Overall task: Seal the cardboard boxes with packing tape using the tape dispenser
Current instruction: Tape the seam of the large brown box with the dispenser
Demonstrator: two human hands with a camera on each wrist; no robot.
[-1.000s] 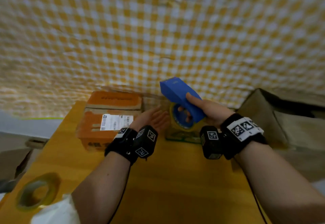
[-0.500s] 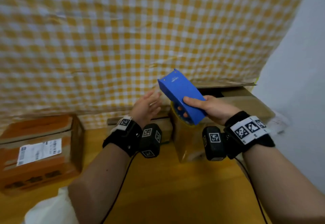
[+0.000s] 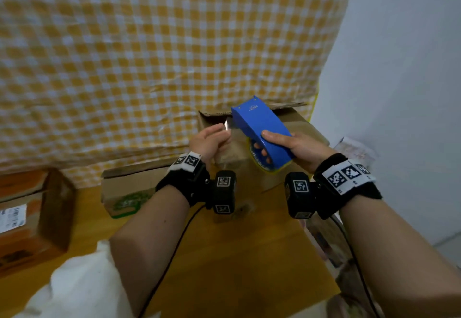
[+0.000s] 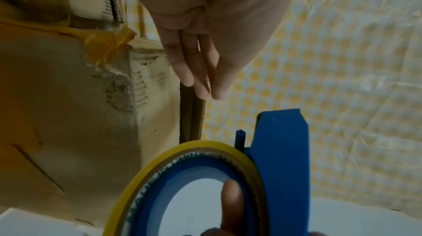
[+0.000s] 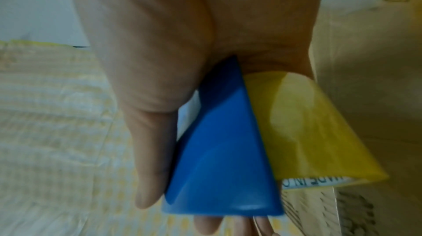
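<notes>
- The right hand (image 3: 296, 146) grips the blue tape dispenser (image 3: 262, 130) at centre frame, thumb on top, fingers through the yellowish tape roll (image 4: 182, 176).
- The left hand (image 3: 208, 143), just left of it, pinches a clear tape end (image 3: 226, 126).
- Behind both stands an open cardboard box (image 3: 303, 124) on the wooden counter (image 3: 224, 255).
- A labelled orange box (image 3: 30, 218) sits at the lower left.

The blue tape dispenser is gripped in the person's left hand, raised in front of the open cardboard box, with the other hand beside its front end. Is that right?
Not quite: the blue tape dispenser is gripped in the right hand, as the head view shows. The left hand is the one beside its front end. The rest holds: it is raised in front of the open cardboard box.
</notes>
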